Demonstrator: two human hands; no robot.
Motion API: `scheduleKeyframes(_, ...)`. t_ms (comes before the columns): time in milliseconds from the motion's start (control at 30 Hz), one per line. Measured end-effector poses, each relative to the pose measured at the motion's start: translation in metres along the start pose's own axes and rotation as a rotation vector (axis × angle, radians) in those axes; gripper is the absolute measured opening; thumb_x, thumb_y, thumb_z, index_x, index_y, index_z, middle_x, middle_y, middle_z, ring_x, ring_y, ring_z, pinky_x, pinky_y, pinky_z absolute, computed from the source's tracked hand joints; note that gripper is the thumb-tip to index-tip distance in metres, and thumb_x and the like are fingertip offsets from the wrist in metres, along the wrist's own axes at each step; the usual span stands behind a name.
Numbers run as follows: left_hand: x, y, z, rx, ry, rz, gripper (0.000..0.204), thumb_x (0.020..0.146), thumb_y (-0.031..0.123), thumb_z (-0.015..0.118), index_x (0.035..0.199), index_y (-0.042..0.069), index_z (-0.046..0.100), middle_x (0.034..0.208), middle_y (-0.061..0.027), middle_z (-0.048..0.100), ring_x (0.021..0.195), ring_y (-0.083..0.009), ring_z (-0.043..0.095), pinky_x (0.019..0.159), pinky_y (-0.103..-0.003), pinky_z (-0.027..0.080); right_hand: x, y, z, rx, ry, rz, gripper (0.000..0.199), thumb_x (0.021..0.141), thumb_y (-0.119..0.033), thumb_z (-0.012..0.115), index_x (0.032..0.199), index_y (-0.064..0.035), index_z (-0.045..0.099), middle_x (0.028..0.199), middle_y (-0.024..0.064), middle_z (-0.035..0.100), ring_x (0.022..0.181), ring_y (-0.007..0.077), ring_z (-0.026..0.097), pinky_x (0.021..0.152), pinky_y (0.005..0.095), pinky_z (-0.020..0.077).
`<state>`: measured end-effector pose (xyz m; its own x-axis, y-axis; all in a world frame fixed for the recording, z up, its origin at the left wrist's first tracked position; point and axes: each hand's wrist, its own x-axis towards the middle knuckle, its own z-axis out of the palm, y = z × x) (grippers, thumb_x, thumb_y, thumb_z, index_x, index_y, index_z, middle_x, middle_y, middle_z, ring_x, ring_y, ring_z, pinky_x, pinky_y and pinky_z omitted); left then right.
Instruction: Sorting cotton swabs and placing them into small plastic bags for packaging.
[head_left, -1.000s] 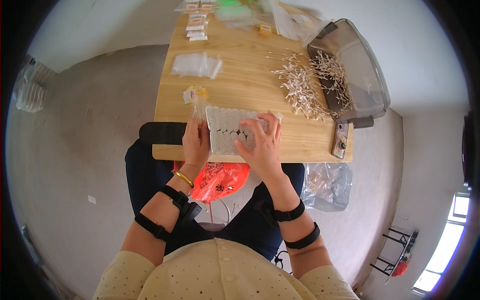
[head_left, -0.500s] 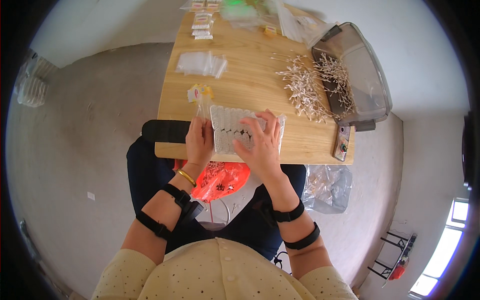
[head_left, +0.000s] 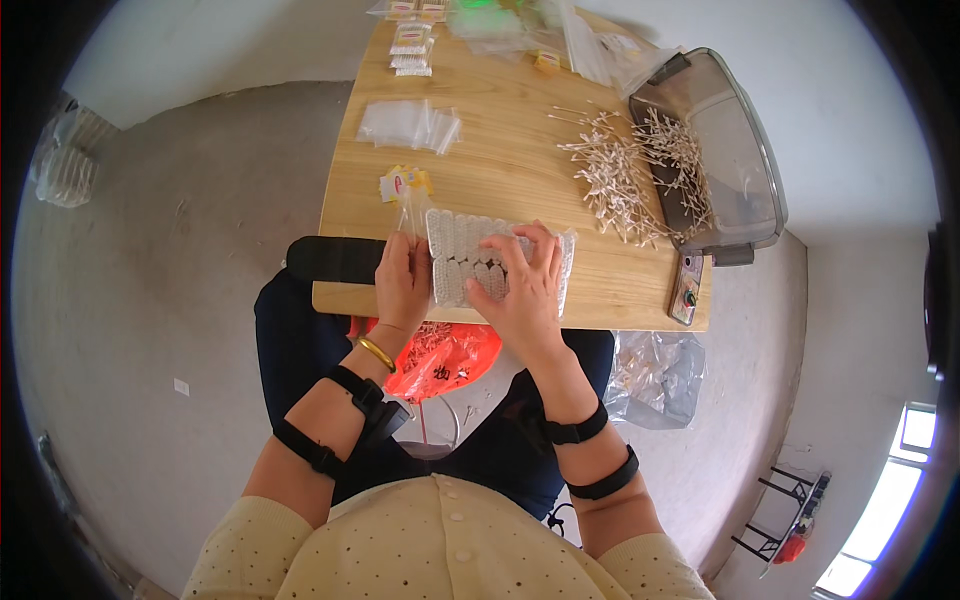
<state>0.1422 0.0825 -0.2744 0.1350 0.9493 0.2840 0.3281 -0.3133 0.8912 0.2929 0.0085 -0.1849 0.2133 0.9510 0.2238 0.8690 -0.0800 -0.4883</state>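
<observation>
A clear plastic bag packed with rows of white cotton swab bundles lies at the table's near edge. My left hand is closed at its left end, pinching the loose, clear plastic there. Across the right part of the pack rests my right hand, its bent fingers and thumb spread and gripping the bundles through the middle. A dark gap runs between the two rows. Just beyond my left hand lie small yellow and white cards. The palm side of my right hand is hidden.
Loose cotton swabs spill from a tipped grey clear bin at the right. A phone lies near the right corner. Flat clear bags and small filled packs lie farther left. A red bag hangs below the edge.
The whole view has shifted slightly. Both hands stay on the bag of cotton swab bundles, with its near edge a little more tilted; nothing is let go.
</observation>
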Motion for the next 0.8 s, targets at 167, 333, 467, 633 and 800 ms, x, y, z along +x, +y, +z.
scheduleKeyframes(167,0.001,0.0,0.0,0.001,0.003,-0.011,0.016,0.098,0.01,0.059,0.088,0.002,0.05,0.079,-0.0173,0.052,0.066,-0.036,0.054,0.06,-0.042,0.044,0.003,-0.008,0.0,0.023,-0.012,-0.016,0.049,0.074,-0.023,0.079,0.119,-0.0156,0.061,0.128,0.0153,0.043,0.135,0.0432,0.036,0.119,0.0592,0.0231)
scheduleKeyframes(333,0.001,0.001,0.0,0.0,0.002,-0.014,0.016,0.098,0.01,0.059,0.087,0.002,0.049,0.079,-0.017,0.052,0.066,-0.0357,0.054,0.06,-0.042,0.044,0.005,-0.014,0.002,0.032,-0.024,-0.037,0.049,0.075,-0.022,0.079,0.12,-0.0155,0.061,0.129,0.0154,0.042,0.134,0.0425,0.035,0.117,0.0579,0.025)
scheduleKeyframes(467,0.0,0.002,-0.001,-0.007,-0.008,-0.027,0.016,0.098,0.009,0.059,0.087,0.002,0.049,0.079,-0.0167,0.051,0.065,-0.0354,0.053,0.059,-0.042,0.043,0.006,-0.015,0.002,0.03,-0.022,-0.051,0.048,0.076,-0.019,0.08,0.119,-0.0157,0.061,0.129,0.0151,0.04,0.133,0.0414,0.035,0.113,0.0547,0.0293)
scheduleKeyframes(633,0.0,0.002,-0.001,-0.001,-0.014,-0.031,0.016,0.098,0.009,0.059,0.088,0.002,0.05,0.08,-0.0167,0.051,0.065,-0.0351,0.053,0.06,-0.042,0.043,0.005,-0.013,0.001,0.054,-0.026,-0.031,0.05,0.075,-0.023,0.079,0.121,-0.0157,0.061,0.129,0.0155,0.042,0.134,0.0426,0.036,0.119,0.0599,0.0222)
scheduleKeyframes(800,0.001,0.001,-0.002,0.001,-0.025,-0.033,0.015,0.098,0.008,0.059,0.088,0.002,0.05,0.08,-0.0171,0.052,0.067,-0.0357,0.054,0.06,-0.042,0.044,0.004,-0.012,-0.004,0.054,-0.019,-0.017,0.049,0.075,-0.021,0.079,0.12,-0.016,0.062,0.129,0.0156,0.042,0.133,0.0421,0.036,0.118,0.0581,0.0251)
